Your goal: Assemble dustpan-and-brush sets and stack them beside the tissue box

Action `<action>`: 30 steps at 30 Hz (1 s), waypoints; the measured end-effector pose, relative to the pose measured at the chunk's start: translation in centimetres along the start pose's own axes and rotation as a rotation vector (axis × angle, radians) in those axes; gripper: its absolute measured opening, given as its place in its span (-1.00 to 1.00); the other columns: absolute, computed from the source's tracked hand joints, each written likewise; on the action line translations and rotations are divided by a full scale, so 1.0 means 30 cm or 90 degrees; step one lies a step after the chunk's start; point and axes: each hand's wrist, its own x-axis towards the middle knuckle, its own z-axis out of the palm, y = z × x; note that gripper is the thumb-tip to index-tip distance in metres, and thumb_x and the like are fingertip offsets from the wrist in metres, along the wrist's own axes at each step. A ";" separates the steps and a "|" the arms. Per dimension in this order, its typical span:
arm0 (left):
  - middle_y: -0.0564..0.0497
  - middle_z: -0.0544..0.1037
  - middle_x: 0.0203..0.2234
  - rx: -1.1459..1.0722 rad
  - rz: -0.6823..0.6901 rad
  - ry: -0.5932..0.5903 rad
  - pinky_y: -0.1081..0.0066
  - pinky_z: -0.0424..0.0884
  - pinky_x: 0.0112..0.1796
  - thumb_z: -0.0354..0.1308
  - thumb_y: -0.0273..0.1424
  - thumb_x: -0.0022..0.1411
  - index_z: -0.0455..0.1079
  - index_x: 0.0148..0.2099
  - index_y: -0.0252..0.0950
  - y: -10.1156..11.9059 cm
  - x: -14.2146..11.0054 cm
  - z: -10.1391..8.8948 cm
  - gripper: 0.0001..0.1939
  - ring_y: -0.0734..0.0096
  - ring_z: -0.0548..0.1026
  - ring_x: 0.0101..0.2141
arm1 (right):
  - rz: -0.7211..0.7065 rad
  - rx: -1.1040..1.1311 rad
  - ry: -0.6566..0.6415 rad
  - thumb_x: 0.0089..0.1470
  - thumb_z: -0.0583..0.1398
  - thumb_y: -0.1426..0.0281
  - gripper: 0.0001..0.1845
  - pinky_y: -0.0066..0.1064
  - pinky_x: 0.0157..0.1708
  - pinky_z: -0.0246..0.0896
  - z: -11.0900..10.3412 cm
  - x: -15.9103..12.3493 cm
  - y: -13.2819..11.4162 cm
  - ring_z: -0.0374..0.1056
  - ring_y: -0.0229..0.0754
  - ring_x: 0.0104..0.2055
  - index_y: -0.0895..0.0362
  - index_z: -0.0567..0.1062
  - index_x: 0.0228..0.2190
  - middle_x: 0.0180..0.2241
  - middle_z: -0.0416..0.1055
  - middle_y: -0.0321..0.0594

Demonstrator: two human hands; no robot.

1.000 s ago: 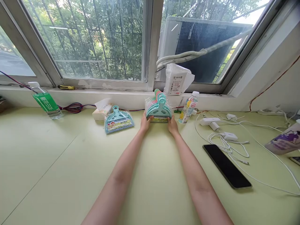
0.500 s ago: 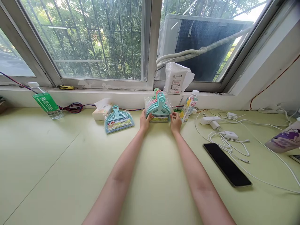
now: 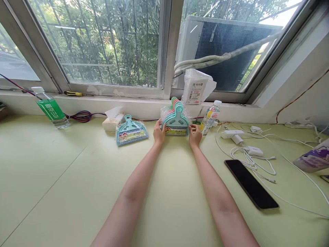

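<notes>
Your left hand (image 3: 159,134) is on the near side edge of the stack of dustpan sets (image 3: 177,120), thumb in front and fingers wrapped behind — a pinch on its left end. Over on the other end, your right hand (image 3: 195,136) is curled, thumb and fingertips up against the right edge; whether they pinch it, you can't tell from here. And that stack stands on the bench (image 3: 171,192) straight ahead of you, close to the wall under the window, pale blue at the front, with pink and green handles showing behind. Just behind your right hand leans the fruit-label bottle (image 3: 212,115); whether they touch is hidden. Out to your left, a single dustpan set (image 3: 131,132) lies apart from the stack, right by the tissue pack (image 3: 113,120). Up on the sill sits a wrapped package (image 3: 195,90). And on your right — a dark phone (image 3: 251,184), lying beside tangled white cables (image 3: 245,156).
</notes>
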 end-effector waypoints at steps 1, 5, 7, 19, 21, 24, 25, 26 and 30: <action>-0.13 0.46 0.05 -0.002 0.006 0.005 0.26 0.37 0.00 -0.02 -0.10 0.33 0.20 0.25 -0.19 0.000 -0.001 0.000 -0.48 0.24 0.42 0.03 | -0.002 -0.001 0.002 0.16 -0.03 -0.11 -0.41 -0.36 -0.30 0.18 0.000 0.000 0.000 0.36 -0.15 -0.36 0.13 0.45 -0.24 -0.22 0.50 -0.11; -0.12 0.48 0.00 -0.006 0.026 0.024 0.29 0.39 -0.05 -0.02 -0.12 0.34 0.23 0.20 -0.20 0.003 -0.003 0.000 -0.53 0.26 0.45 -0.03 | -0.014 -0.006 0.009 0.17 -0.02 -0.09 -0.42 -0.37 -0.32 0.17 0.001 0.001 0.000 0.34 -0.16 -0.38 0.13 0.46 -0.24 -0.23 0.50 -0.11; -0.12 0.50 -0.03 0.000 0.022 0.026 0.29 0.40 -0.08 0.00 -0.12 0.33 0.26 0.17 -0.21 0.008 -0.003 -0.002 -0.55 0.26 0.46 -0.05 | -0.019 -0.023 0.017 0.19 -0.04 -0.08 -0.43 -0.38 -0.33 0.16 0.002 0.002 0.000 0.32 -0.18 -0.41 0.13 0.47 -0.25 -0.23 0.49 -0.11; -0.12 0.50 -0.06 0.034 0.012 0.024 0.35 0.37 -0.16 -0.02 -0.11 0.34 0.30 0.06 -0.25 0.012 -0.002 -0.001 -0.61 0.27 0.47 -0.09 | 0.003 -0.054 -0.018 0.22 -0.07 -0.03 -0.46 -0.37 -0.34 0.10 0.013 0.007 0.013 0.29 -0.15 -0.39 0.13 0.44 -0.18 -0.25 0.48 -0.10; -0.12 0.49 -0.05 0.057 0.009 0.021 0.34 0.36 -0.15 -0.03 -0.11 0.34 0.28 0.06 -0.25 0.009 -0.002 0.000 -0.61 0.27 0.47 -0.09 | 0.004 -0.062 -0.027 0.22 -0.08 -0.03 -0.46 -0.37 -0.35 0.10 0.014 0.007 0.013 0.29 -0.15 -0.38 0.13 0.43 -0.17 -0.24 0.48 -0.09; -0.13 0.46 -0.02 0.067 0.024 0.021 0.32 0.35 -0.09 -0.02 -0.11 0.34 0.22 0.09 -0.24 -0.003 -0.003 0.006 -0.60 0.25 0.43 -0.02 | 0.002 -0.085 -0.040 0.24 -0.11 -0.02 -0.46 -0.38 -0.37 0.09 0.014 0.003 0.012 0.30 -0.15 -0.35 0.12 0.40 -0.15 -0.22 0.46 -0.09; -0.14 0.44 0.00 0.063 0.035 0.021 0.31 0.34 -0.07 -0.01 -0.12 0.33 0.19 0.11 -0.23 -0.008 -0.004 0.008 -0.59 0.25 0.40 0.01 | 0.000 -0.094 -0.042 0.24 -0.12 -0.01 -0.46 -0.38 -0.37 0.10 0.014 0.001 0.012 0.31 -0.14 -0.33 0.12 0.39 -0.14 -0.22 0.46 -0.10; -0.14 0.42 0.02 0.060 0.046 0.020 0.30 0.32 -0.03 0.00 -0.13 0.33 0.17 0.12 -0.22 -0.012 -0.006 0.009 -0.59 0.24 0.38 0.04 | -0.003 -0.103 -0.043 0.25 -0.13 0.00 -0.47 -0.38 -0.37 0.10 0.013 -0.002 0.012 0.32 -0.13 -0.30 0.12 0.37 -0.13 -0.22 0.45 -0.10; -0.18 0.34 0.08 0.075 0.071 0.036 0.25 0.23 0.09 0.01 -0.16 0.33 0.12 0.15 -0.23 -0.014 -0.025 0.003 -0.57 0.22 0.30 0.11 | -0.009 -0.128 -0.056 0.25 -0.12 0.02 -0.50 -0.35 -0.33 0.15 0.004 -0.019 0.007 0.33 -0.08 -0.18 0.11 0.33 -0.08 -0.18 0.40 -0.08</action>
